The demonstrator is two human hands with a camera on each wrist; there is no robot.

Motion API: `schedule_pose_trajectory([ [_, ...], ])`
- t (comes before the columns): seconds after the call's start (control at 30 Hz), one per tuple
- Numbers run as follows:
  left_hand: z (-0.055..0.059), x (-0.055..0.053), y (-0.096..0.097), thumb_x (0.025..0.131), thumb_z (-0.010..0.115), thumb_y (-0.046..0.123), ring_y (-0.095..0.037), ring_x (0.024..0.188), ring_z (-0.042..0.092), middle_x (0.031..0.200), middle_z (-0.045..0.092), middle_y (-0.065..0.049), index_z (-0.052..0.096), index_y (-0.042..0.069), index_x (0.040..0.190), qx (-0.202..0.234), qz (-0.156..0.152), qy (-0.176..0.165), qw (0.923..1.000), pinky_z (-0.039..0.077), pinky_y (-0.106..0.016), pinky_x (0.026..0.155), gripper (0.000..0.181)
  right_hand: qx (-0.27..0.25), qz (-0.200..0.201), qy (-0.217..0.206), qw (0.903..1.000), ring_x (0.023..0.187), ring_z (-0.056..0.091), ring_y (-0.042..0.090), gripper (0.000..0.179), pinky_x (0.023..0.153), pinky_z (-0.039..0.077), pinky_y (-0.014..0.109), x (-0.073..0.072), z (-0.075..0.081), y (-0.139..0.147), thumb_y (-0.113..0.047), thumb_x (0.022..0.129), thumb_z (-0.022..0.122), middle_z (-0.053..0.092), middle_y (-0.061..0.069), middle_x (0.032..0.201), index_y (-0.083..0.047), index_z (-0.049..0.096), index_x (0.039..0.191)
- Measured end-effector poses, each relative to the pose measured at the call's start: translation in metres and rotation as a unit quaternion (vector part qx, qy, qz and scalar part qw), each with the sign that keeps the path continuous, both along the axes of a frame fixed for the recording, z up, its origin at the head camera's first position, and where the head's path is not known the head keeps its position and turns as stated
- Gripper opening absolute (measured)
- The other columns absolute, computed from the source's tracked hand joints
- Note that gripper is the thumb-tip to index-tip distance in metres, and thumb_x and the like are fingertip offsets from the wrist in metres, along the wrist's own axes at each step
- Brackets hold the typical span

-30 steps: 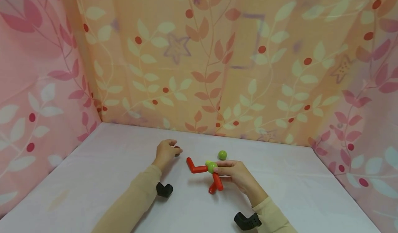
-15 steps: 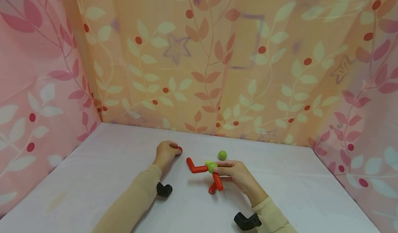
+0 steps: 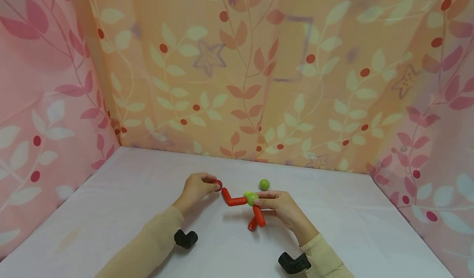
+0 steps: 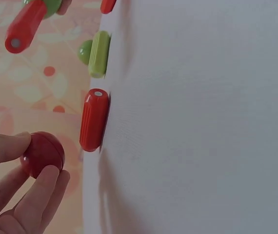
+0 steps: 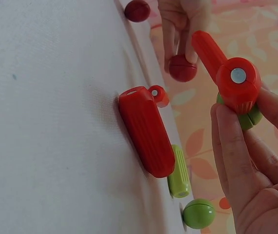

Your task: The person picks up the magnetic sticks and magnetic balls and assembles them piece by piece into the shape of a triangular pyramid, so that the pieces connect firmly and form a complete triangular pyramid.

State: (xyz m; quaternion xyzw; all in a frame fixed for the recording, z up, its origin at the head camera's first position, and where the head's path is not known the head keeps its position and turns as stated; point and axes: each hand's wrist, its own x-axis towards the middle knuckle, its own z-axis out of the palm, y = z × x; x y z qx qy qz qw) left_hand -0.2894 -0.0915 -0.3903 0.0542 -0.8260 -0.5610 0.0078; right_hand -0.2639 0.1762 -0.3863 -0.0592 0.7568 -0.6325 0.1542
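Red ball (image 3: pixel 218 185) pinched in your left hand (image 3: pixel 195 188); your right hand (image 3: pixel 285 209) pinches a green ball (image 3: pixel 252 199), its red rod (image 3: pixel 238 202) pointing leftward from that grip.

The round ball (image 4: pixel 42 155) is dark red, like a cherry. The other balls (image 3: pixel 264 184) are bright green, like limes. The red sticks (image 5: pixel 148 134) have thin lines running along them, and a round silver spot (image 5: pixel 238 75) shows on one end. Another stick (image 5: pixel 179 170) is yellow-green. The table (image 3: pixel 111 228) is white. The back cloth (image 3: pixel 144 78) is orange with pale leaves, red dots and a purple star. The side cloth (image 3: pixel 22 78) is pink with white leaves and darker pink ones. The sleeves (image 3: pixel 146 241) are tan.
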Motion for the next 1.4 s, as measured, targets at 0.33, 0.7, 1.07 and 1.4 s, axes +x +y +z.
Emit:
schedule_pose_trajectory([
  [0.33,-0.001,0.015,-0.003,0.084,0.079,0.011,-0.016,0.087,0.070,0.097,0.076,-0.006,0.074,0.005,0.109,0.016,-0.028,-0.023,0.9992,0.059,-0.032,0.082,0.027,0.008,-0.002,0.004,1.0000,0.089,0.073,0.015,0.042,0.088,0.058,0.038,0.000,0.000,0.000,-0.023,0.089,0.074,0.076,0.005,0.106,0.002,0.068,0.122],
  [0.7,0.002,0.031,-0.005,0.082,0.081,0.015,-0.016,0.088,0.066,0.097,0.074,-0.003,0.076,0.009,0.106,-0.008,-0.045,-0.035,0.9983,0.057,-0.032,0.078,0.025,-0.004,0.001,0.002,1.0000,0.091,0.071,0.014,0.042,0.090,0.058,0.038,-0.001,0.000,0.000,-0.021,0.090,0.073,0.074,0.007,0.114,0.004,0.067,0.123],
  [1.07,0.004,0.047,-0.007,0.078,0.082,0.012,-0.013,0.080,0.068,0.096,0.074,-0.003,0.078,0.009,0.102,-0.009,-0.054,-0.023,0.9982,0.055,-0.030,0.072,0.025,-0.007,-0.002,-0.007,0.9999,0.091,0.072,0.014,0.043,0.089,0.058,0.038,-0.002,-0.001,0.001,-0.022,0.089,0.075,0.075,0.006,0.110,0.004,0.067,0.123],
  [1.4,0.006,0.054,-0.008,0.076,0.082,0.010,-0.013,0.079,0.071,0.094,0.075,-0.004,0.077,0.007,0.102,0.016,-0.069,-0.016,0.9974,0.056,-0.034,0.075,0.026,-0.008,-0.004,-0.008,0.9999,0.090,0.074,0.016,0.043,0.090,0.058,0.040,-0.002,0.000,0.001,-0.022,0.088,0.076,0.077,0.005,0.104,0.003,0.068,0.122],
])
